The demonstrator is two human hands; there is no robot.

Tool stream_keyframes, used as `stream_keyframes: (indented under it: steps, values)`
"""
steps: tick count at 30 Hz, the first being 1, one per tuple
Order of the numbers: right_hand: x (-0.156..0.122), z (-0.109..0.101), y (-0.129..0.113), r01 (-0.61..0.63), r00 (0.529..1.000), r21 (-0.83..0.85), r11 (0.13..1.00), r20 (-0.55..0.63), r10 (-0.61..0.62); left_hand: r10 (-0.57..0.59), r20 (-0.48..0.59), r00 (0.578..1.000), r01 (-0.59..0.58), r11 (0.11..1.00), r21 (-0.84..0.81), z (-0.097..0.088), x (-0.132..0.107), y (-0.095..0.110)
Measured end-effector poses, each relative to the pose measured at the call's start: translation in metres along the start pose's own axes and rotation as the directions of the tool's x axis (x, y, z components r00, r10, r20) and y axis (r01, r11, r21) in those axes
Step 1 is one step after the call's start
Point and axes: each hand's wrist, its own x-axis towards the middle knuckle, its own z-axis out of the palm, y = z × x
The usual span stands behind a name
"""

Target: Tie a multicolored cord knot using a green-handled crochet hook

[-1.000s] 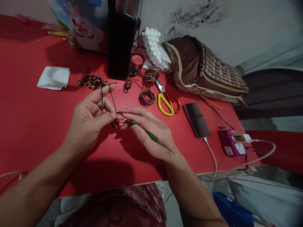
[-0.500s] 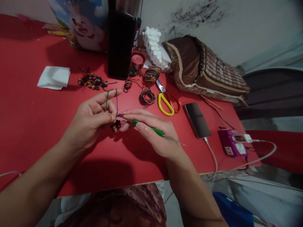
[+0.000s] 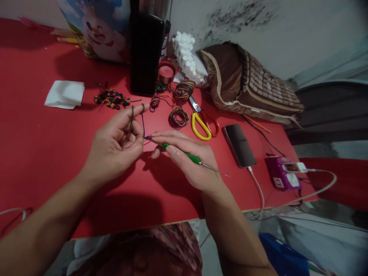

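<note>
My right hand (image 3: 188, 155) grips a double-ended crochet hook (image 3: 193, 157) by its green handle, the bare rear tip pointing right. The front tip meets dark yarn (image 3: 143, 124) at the fingertips of my left hand (image 3: 116, 143). That yarn loops around the raised left index finger and runs down taut to the pinch of thumb and fingers. The crocheted piece is hidden inside or behind the left fingers. Beyond the hands lie a ball of multicoloured yarn (image 3: 184, 90), a small coil of yarn (image 3: 178, 117) and a finished-looking crocheted bunch (image 3: 112, 99).
Scissors (image 3: 201, 126) with yellow and red handles lie right of the yarn. A phone (image 3: 239, 145) on a white cable lies beside a purple box (image 3: 281, 173). At the back stand a black phone-like slab (image 3: 146, 55) and a brown quilted bag (image 3: 253, 80). White paper (image 3: 64, 94) is at left.
My left hand has turned and shifted slightly right, and the small crocheted piece that showed below its fingertips is now out of sight. The hook stays in my right hand, nearly in place.
</note>
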Motion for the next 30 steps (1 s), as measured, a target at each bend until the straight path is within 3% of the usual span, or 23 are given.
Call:
stream_keyframes:
  steps: [11,15,19,22,25,27,30]
  values:
    - [0.0,0.002,-0.002,-0.011,1.0,0.029,1.0,0.004,0.011,0.113,-0.004,0.994,-0.111,0.985,0.13,0.001,-0.003,-0.001]
    - [0.002,0.0,-0.002,-0.113,0.994,0.2,0.973,0.015,0.112,0.087,0.067,0.994,-0.097,0.981,0.168,-0.002,-0.004,0.0]
    - [0.003,-0.005,0.004,-0.243,0.97,0.483,0.841,0.098,0.223,0.098,0.152,0.983,-0.122,0.981,0.151,-0.005,-0.004,0.0]
    - [0.003,-0.006,0.005,-0.301,0.953,0.533,0.791,0.138,0.271,0.071,0.192,0.979,-0.087,0.993,0.076,-0.005,-0.004,0.0]
    - [0.001,-0.003,0.001,-0.188,0.982,0.407,0.894,0.06,0.179,0.032,0.126,0.992,-0.033,0.999,0.006,-0.003,-0.003,0.002]
    - [0.0,0.0,-0.003,-0.068,0.998,0.178,0.982,0.003,0.068,0.016,0.031,0.999,-0.015,1.0,-0.02,-0.002,-0.003,0.002]
    - [-0.003,0.005,-0.008,0.142,0.99,-0.093,0.985,0.034,-0.14,-0.042,-0.049,0.998,0.038,0.996,-0.077,-0.003,-0.002,0.001]
